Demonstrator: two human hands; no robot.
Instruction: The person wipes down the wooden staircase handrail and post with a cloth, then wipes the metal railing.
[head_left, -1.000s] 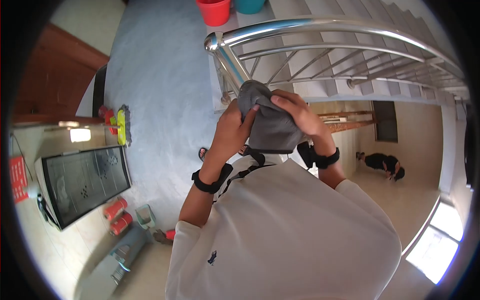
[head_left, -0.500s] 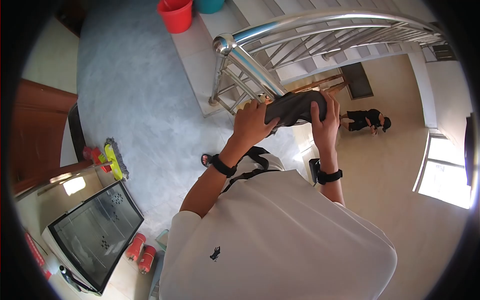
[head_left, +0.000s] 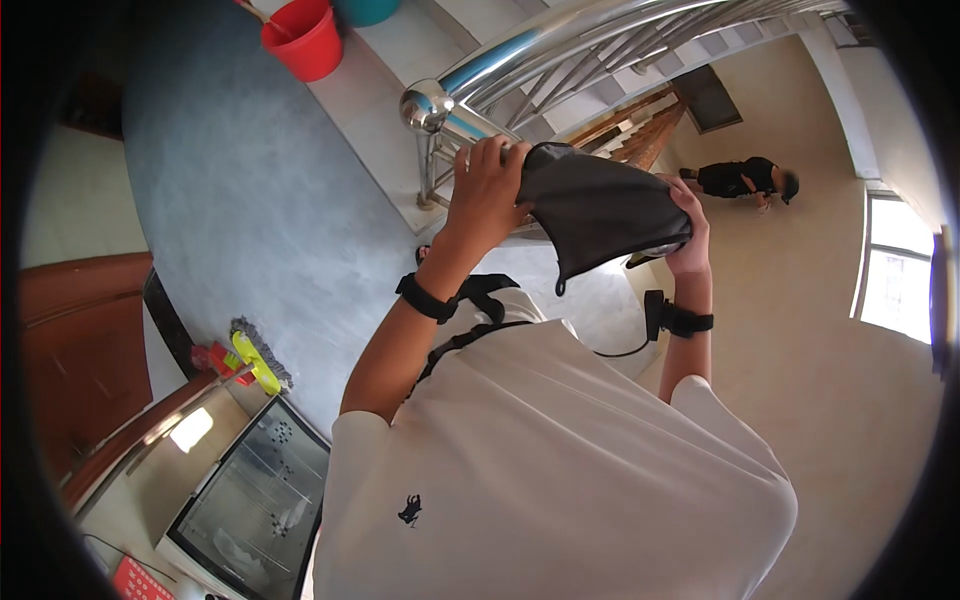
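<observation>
A dark grey cloth (head_left: pixel 605 205) with a small loop at its lower corner is spread between my two hands, over part of the metal stair railing. My left hand (head_left: pixel 485 195) grips the cloth's left edge, fingers bent around it. At the other end, my right hand (head_left: pixel 688 230) is curled on the cloth's right edge; some of its fingers are hidden. A shiny bit of something shows under the cloth beside the right hand. The railing (head_left: pixel 520 60) rises toward the upper right from a round steel ball (head_left: pixel 426 106) just above my left hand.
A red bucket (head_left: pixel 305 45) and a teal one (head_left: pixel 368 8) stand by the stairs (head_left: pixel 430 40). A mop with a yellow head (head_left: pixel 258 362) leans near a glass-fronted cabinet (head_left: pixel 250 500) at lower left. Another person (head_left: pixel 740 180) in black stands at right, near a window (head_left: pixel 897 265).
The cloth has gone from bunched to spread flat, its looped corner now hanging. My hands have moved farther apart, the left up and left, the right to the right. The view has shifted.
</observation>
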